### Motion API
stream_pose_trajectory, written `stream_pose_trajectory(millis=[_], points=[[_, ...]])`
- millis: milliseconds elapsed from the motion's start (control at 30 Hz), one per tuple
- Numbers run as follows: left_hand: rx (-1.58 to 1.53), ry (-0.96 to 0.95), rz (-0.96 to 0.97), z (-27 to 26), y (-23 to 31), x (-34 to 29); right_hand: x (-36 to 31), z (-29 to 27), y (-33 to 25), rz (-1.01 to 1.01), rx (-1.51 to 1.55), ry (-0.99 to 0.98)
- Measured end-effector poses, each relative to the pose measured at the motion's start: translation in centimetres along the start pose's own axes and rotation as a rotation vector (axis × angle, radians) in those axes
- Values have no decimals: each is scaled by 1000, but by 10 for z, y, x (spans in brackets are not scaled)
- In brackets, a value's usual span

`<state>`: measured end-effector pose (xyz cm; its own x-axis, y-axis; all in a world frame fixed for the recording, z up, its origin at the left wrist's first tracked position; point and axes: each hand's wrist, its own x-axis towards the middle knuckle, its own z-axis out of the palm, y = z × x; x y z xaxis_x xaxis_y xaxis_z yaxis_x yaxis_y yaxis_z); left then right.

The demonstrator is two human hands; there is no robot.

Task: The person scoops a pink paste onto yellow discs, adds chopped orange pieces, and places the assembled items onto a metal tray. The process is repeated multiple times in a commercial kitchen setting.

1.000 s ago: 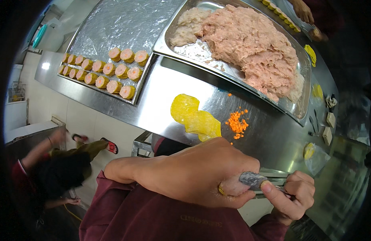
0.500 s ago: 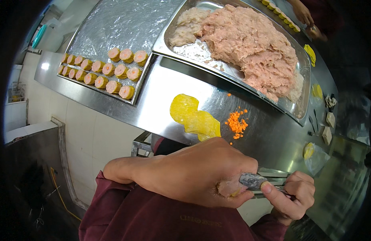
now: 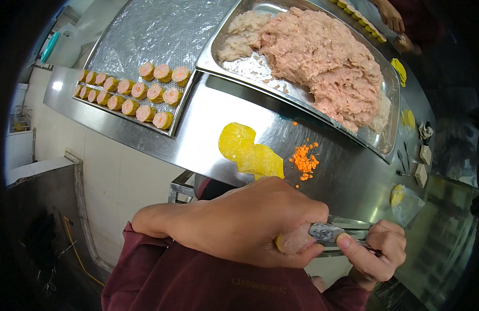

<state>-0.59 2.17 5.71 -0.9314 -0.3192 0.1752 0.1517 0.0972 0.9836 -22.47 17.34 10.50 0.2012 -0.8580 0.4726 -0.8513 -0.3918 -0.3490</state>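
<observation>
My left hand [image 3: 244,220] is curled around a siu mai dumpling [image 3: 295,240], its pink meat top showing between thumb and forefinger and a bit of yellow wrapper at its side. My right hand [image 3: 375,254] grips a small metal spatula [image 3: 327,232], thumb laid along it. The spatula's grey-smeared tip touches the edge of the meat. Just beyond my left hand, overlapping yellow wrappers [image 3: 252,153] lie on the steel table. Beside them sits a little heap of diced carrot [image 3: 305,159].
A deep steel pan [image 3: 206,61] of pink minced meat [image 3: 322,62] stands at the back. At the left, a plastic-lined tray [image 3: 146,31] bears rows of finished dumplings [image 3: 129,107]. Another person's hand [image 3: 392,18] works at the far right. A plastic bag [image 3: 407,206] lies near the right edge.
The meat top in my left hand now looks rounder and smoother, with more of it showing. The spatula stays against its edge; both hands have barely moved.
</observation>
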Motion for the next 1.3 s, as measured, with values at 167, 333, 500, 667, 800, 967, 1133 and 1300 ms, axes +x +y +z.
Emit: stream_pose_trajectory(millis=[167,333,500,667,800,967,1133,1300], points=[[-226,-75,-271,-4,11,-3,-3,1,1,4,14,36],[-54,-36,-1,6,-2,7,-4,3,5,-41,71,-15],[-44,-39,-100,-3,4,-2,-3,1,8,-45,-2,20],[-183,-35,-194,-3,6,1,-1,3,4,-15,56,41],[-84,-28,-51,0,-2,3,4,9,5,-25,52,27],[62,169,-95,-28,5,-21,17,10,7,32,-105,-63],[220,254,-177,-50,17,-47,52,36,37,46,-54,-192],[146,226,-120,-51,11,-62,106,115,77,100,74,-131]])
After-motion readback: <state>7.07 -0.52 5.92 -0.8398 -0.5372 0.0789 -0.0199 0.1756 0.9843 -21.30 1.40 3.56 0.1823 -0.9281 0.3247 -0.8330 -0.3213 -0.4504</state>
